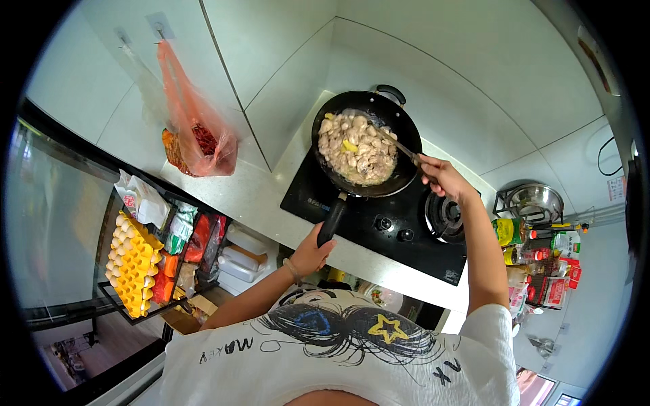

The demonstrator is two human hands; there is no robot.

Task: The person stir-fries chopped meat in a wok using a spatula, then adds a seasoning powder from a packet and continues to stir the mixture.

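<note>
A black wok rests on the left burner of a black gas hob. My left hand is closed around the wok's black handle, which points towards me. Pale chopped meat pieces fill much of the wok, with a few yellow slices among them. Above the wok's right rim, my right hand grips the handle of a spatula. The spatula's far end is sunk in the meat, so its blade is hidden.
An uncovered burner is on the hob's right. Several bottles and seasoning packets stand at far right, near a metal bowl. A pink plastic bag with dried chillies hangs at left. A yellow egg tray sits on a rack.
</note>
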